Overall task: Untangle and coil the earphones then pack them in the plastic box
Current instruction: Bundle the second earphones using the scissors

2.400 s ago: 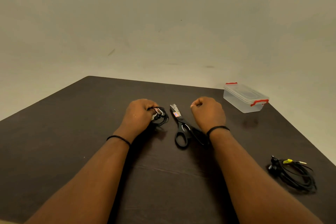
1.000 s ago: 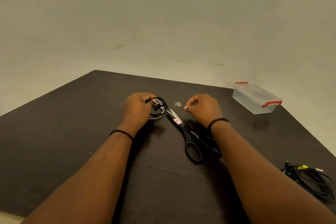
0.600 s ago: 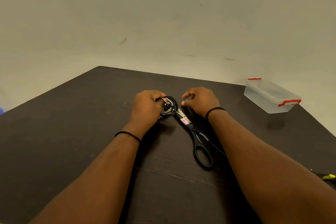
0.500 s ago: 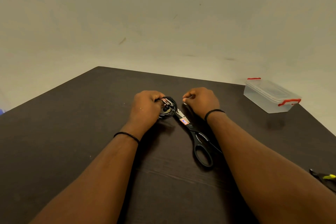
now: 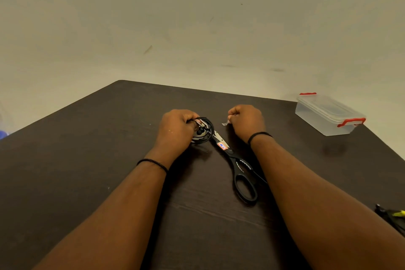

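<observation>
Both forearms reach fwd over the dark table, either side of the black scissors. Left hand, just left of scissors' tips, fist clenched round the coiled black earphones. Right hand, right of tips, pinches a small pale scrap. A second tangled cable sits at the table's right edge, near side of scissors. Plastic box, lid on, far right corner; bare tabletop between. Vs 0.5 s ago: right hand pulled away from the coil, scrap now showing.
</observation>
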